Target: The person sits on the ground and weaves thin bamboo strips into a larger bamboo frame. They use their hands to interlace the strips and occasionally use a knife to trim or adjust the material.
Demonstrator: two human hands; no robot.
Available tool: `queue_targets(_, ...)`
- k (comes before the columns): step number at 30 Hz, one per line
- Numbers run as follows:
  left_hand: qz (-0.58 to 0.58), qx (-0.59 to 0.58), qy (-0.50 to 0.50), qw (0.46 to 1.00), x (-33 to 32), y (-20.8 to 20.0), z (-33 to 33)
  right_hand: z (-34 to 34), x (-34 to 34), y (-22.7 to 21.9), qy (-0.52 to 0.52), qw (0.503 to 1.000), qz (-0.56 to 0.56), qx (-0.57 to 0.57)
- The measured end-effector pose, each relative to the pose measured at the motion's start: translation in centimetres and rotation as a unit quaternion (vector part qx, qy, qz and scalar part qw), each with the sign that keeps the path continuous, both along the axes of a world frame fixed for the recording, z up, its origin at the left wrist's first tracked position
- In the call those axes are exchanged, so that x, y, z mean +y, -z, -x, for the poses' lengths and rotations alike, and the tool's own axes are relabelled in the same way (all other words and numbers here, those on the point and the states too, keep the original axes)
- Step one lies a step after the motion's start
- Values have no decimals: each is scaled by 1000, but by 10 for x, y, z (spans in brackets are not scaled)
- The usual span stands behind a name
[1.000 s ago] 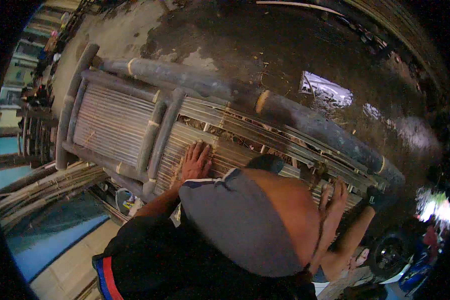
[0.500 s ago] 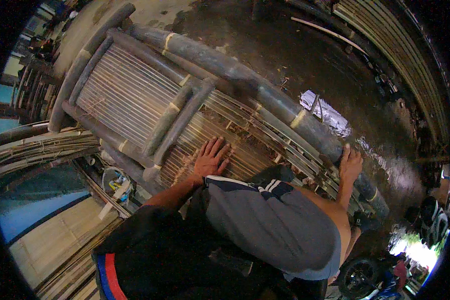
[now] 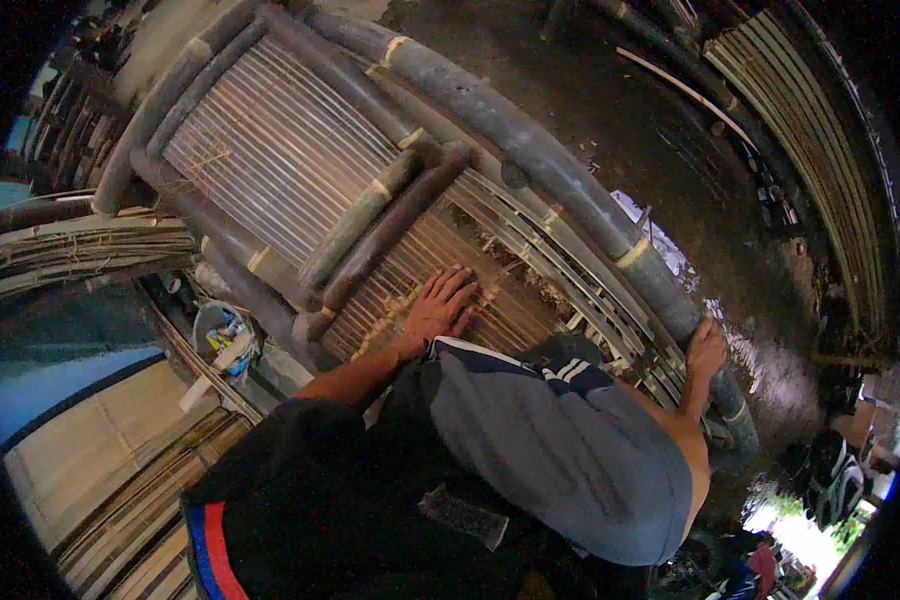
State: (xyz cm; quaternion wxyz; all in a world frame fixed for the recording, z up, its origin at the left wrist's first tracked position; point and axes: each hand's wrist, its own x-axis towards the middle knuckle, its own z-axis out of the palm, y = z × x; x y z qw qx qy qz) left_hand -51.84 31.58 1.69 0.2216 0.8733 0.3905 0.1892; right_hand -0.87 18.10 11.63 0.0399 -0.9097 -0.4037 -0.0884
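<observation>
Lying flat, unclenched, the left hand (image 3: 442, 308) covers slats (image 3: 420, 255). A pole (image 3: 575, 183) runs under the right hand (image 3: 706, 352), whose grip is unclear.

Cluttered bucket (image 3: 205, 322) at left, long slats (image 3: 826, 150) at upper right

Our left hand (image 3: 440, 308) lies flat, fingers somewhat spread, on the slats (image 3: 410, 262) of a bamboo bench (image 3: 282, 140). Our right hand (image 3: 706, 347) rests on the thick outer pole (image 3: 550, 165) at the right. Between pole and slats run narrow strips (image 3: 570, 262) with gaps showing. Our grey shorts (image 3: 560, 450) cover the near side. Leftward we see a bucket (image 3: 206, 318) holding small things and a bundle of split bamboo (image 3: 90, 245).
</observation>
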Motion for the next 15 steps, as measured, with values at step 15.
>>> queue_targets(15, -85, -1, -152, 985, 36, -5, 18, 1, -2, -2, -1, 1000, 27, -14)
